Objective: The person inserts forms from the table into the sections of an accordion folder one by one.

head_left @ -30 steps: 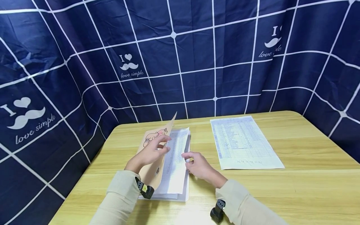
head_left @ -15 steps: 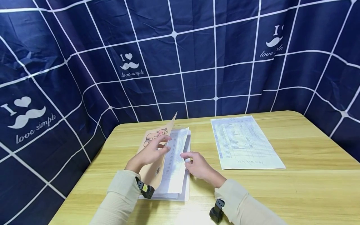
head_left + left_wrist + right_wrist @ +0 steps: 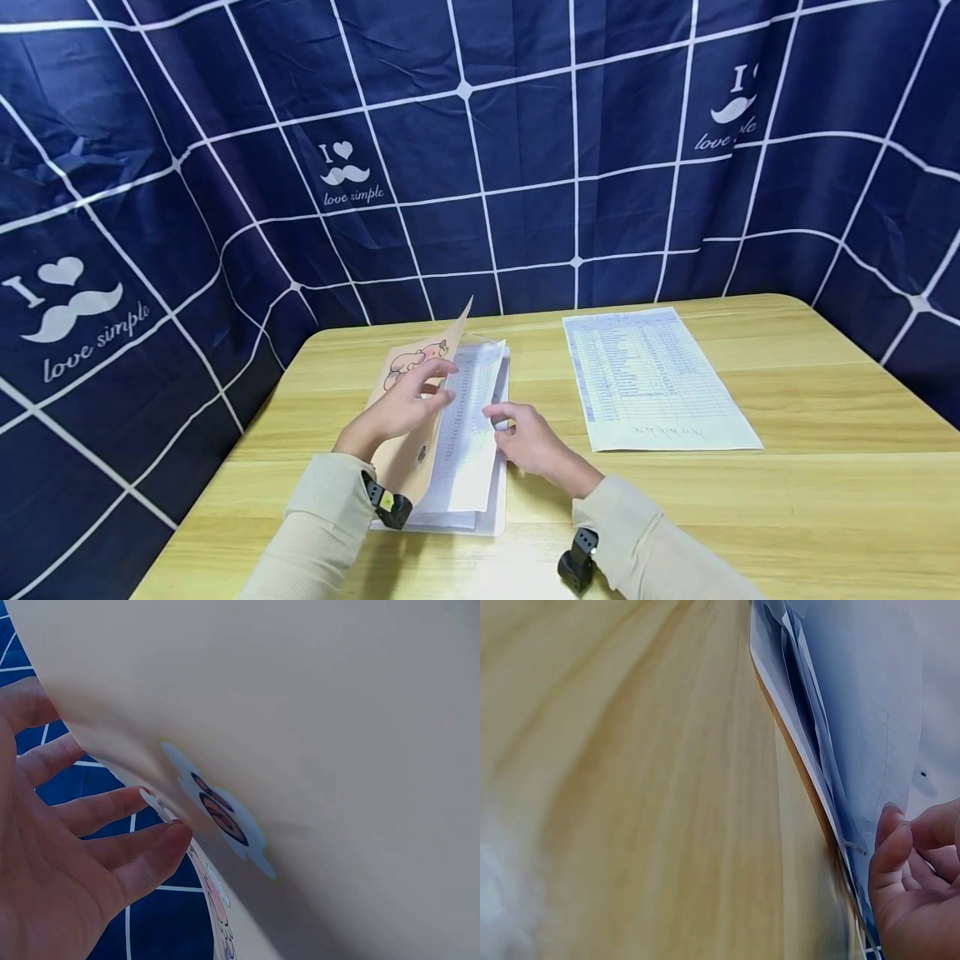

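Note:
A folder (image 3: 491, 523) with a peach cover (image 3: 397, 467) printed with cartoon figures lies on the left half of the table. Its cover stands half raised, and my left hand (image 3: 402, 408) holds it at the free edge. In the left wrist view, fingers curl at the edge of the cover (image 3: 337, 750); part of them is hidden behind it. My right hand (image 3: 528, 442) pinches the right edge of a printed sheet (image 3: 468, 450) lying within the folder. Thumb and finger meet at that edge in the right wrist view, beside several layered leaves (image 3: 817, 712).
A second printed sheet (image 3: 652, 375) with a table and handwriting lies flat at the right. The wooden table (image 3: 825, 500) meets a dark blue curtain (image 3: 525, 167) with white lines behind and at both sides.
Both hands keep nearly the same places and grips. The lower edge of the sheet in the folder has shifted up very slightly.

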Tool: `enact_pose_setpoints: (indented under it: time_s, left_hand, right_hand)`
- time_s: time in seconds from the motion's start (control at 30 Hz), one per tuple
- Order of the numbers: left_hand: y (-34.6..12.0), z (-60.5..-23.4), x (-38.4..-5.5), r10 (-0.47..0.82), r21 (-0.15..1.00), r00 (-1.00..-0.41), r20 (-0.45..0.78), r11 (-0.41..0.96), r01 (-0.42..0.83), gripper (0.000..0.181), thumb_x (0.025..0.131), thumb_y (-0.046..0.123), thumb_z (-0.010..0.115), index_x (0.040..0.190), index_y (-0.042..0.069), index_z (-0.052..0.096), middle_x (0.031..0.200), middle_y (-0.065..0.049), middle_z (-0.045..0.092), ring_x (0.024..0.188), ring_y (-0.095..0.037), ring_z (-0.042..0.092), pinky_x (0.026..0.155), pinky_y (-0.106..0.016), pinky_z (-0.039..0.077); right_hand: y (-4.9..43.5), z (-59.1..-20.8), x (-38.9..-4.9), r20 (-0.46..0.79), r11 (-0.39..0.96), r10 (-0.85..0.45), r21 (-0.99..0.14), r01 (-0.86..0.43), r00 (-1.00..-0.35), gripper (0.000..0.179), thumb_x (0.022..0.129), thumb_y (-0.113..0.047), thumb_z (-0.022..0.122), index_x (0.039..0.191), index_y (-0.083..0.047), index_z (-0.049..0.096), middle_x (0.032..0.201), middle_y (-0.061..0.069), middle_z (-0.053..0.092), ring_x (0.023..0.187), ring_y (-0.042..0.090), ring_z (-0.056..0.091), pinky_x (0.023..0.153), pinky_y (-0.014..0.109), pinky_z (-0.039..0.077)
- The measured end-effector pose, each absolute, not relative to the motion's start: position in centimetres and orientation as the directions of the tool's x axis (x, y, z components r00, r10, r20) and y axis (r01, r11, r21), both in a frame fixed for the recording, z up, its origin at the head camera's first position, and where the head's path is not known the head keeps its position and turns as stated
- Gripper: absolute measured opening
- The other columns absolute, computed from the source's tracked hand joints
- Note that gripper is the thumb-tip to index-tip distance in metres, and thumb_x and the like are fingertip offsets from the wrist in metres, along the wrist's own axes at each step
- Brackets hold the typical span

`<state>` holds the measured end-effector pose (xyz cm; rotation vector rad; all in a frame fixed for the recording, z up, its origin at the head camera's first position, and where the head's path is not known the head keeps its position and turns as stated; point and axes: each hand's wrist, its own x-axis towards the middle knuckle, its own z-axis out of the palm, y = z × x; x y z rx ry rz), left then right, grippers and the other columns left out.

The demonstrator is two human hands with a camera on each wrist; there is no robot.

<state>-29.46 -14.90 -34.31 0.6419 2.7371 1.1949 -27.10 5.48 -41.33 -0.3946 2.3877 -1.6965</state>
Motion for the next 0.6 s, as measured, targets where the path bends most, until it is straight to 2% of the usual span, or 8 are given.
enact_pose_setpoints:
  time_s: [0.27, 0.43, 0.6]
  left_hand:
    - [-15.07, -34.28, -29.41, 0.418, 0.722, -0.904, 0.087, 0.598, 0.347, 0.038, 0.09, 0.016, 0.054, 0.127, 0.011, 0.05, 0.134, -0.012, 0.05, 0.107, -0.032, 0.058, 0.091, -0.043, 0.049]
    - [-15.14, -34.31, -29.49, 0.422, 0.727, -0.902, 0.09, 0.591, 0.348, 0.037, 0.09, 0.016, 0.054, 0.127, 0.011, 0.05, 0.133, -0.012, 0.05, 0.107, -0.031, 0.058, 0.09, -0.042, 0.049]
    - [-15.06, -34.18, -29.5, 0.419, 0.725, -0.904, 0.087, 0.596, 0.346, 0.038, 0.09, 0.015, 0.054, 0.127, 0.011, 0.05, 0.134, -0.01, 0.05, 0.109, -0.03, 0.057, 0.093, -0.043, 0.048]
  right_hand:
    - [5.36, -41.52, -27.25, 0.016, 0.3, -0.318, -0.947, -0.116, -0.948, 0.048, 0.084, 0.01, 0.047, 0.131, 0.001, 0.05, 0.116, 0.018, 0.056, 0.071, 0.015, 0.055, 0.056, 0.024, 0.05]
    - [5.39, -41.42, -27.29, 0.004, 0.297, -0.311, -0.949, -0.101, -0.951, 0.05, 0.084, 0.011, 0.046, 0.132, -0.001, 0.049, 0.117, 0.017, 0.056, 0.069, 0.015, 0.053, 0.055, 0.023, 0.048]
    - [5.31, -41.3, -27.38, 0.006, 0.294, -0.311, -0.95, -0.102, -0.95, 0.052, 0.084, 0.012, 0.045, 0.134, -0.002, 0.047, 0.117, 0.016, 0.056, 0.073, 0.015, 0.055, 0.06, 0.025, 0.05]
